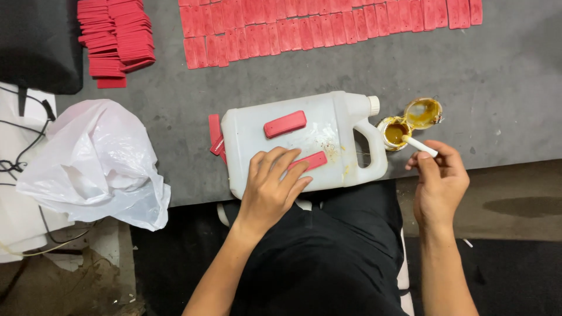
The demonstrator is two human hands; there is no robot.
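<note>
Your left hand (272, 181) lies flat, fingers spread and pressed down on a flat red rectangular strip (308, 161), which rests on the broad side of a white translucent plastic jug (328, 131) lying on its side at the near edge of the grey desk (492, 76). The strip is narrow with rounded corners; only its far end shows beyond your fingertips. A second, thicker red strip (285, 124) sits higher up on the jug, and yellowish smears stain the jug's face near the handle. More red pieces (215, 133) poke out at the jug's left end.

Your right hand (440, 178) pinches a short white stick (419, 146) between thumb and fingers, its tip in a small open tin of brownish-yellow glue (394, 133), whose lid (424, 112) lies just beside it.

Rows of red strips (328, 26) line the far side of the desk, a stack of red strips (116, 38) stands at far left, and a crumpled white plastic bag (96, 164) sits to your left
</note>
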